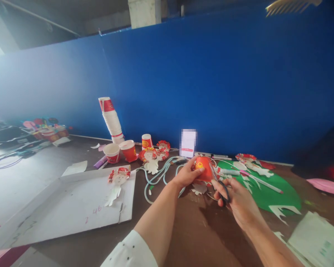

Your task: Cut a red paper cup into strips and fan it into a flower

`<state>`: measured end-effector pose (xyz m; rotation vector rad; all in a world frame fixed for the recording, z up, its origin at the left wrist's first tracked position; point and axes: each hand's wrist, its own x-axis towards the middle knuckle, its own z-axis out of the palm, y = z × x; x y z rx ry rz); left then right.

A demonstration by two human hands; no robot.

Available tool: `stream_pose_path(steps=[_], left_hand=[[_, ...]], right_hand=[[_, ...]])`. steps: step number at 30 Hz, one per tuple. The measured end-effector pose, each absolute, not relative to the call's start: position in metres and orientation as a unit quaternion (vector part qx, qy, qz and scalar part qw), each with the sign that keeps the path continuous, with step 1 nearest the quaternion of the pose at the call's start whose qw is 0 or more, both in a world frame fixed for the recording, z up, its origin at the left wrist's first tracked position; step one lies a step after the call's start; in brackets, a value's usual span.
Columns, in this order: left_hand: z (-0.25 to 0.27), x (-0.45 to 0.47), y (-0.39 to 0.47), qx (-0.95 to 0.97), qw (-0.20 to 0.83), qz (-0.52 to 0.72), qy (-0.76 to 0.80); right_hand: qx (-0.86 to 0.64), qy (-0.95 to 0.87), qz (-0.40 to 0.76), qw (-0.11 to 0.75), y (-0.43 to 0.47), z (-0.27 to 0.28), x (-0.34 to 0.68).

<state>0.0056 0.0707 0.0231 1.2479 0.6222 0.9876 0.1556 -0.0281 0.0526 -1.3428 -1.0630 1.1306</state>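
My left hand (187,173) grips a red paper cup (203,165) with a yellow print on its side, held just above the brown table. In my right hand (235,196) is a pair of scissors (224,193) with dark handles, my fingers through the loops. The blades lie against the right side of the cup; whether they are cutting into it I cannot make out. Beneath the cup, a white paper cutout (199,188) lies on the table. A green round sheet (281,191) with paper scraps and a pink-and-white marker (263,181) lies right of the cup.
A leaning stack of paper cups (111,120) stands by the blue partition (211,74), with loose cups (128,150) beside it. Pale cables (156,181) coil left of my hands. A cardboard tray (72,207) holds a paper figure (118,181). A lit phone screen (188,142) stands behind the cup.
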Motion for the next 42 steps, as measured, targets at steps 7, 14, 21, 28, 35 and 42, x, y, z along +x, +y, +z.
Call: stream_pose_path(steps=[7,14,21,28,35,42], left_hand=[[0.031,0.004,0.066,0.543,0.669,0.433,0.266],[0.031,0.003,0.067,0.552,0.665,0.426,0.266],[0.027,0.003,0.070,0.557,0.662,0.428,0.261],[0.027,0.002,0.069,0.546,0.670,0.431,0.258],[0.028,-0.001,0.068,0.541,0.688,0.423,0.233],[0.027,-0.001,0.069,0.535,0.700,0.415,0.228]], right_hand=[[-0.550,-0.477,0.457,0.512,-0.030,0.056,0.158],[-0.556,-0.486,0.444,0.507,-0.030,0.057,0.160],[-0.577,-0.500,0.425,0.486,-0.033,0.063,0.159],[-0.572,-0.504,0.428,0.486,-0.032,0.062,0.157],[-0.576,-0.524,0.409,0.476,-0.032,0.056,0.156],[-0.586,-0.529,0.402,0.464,-0.034,0.057,0.154]])
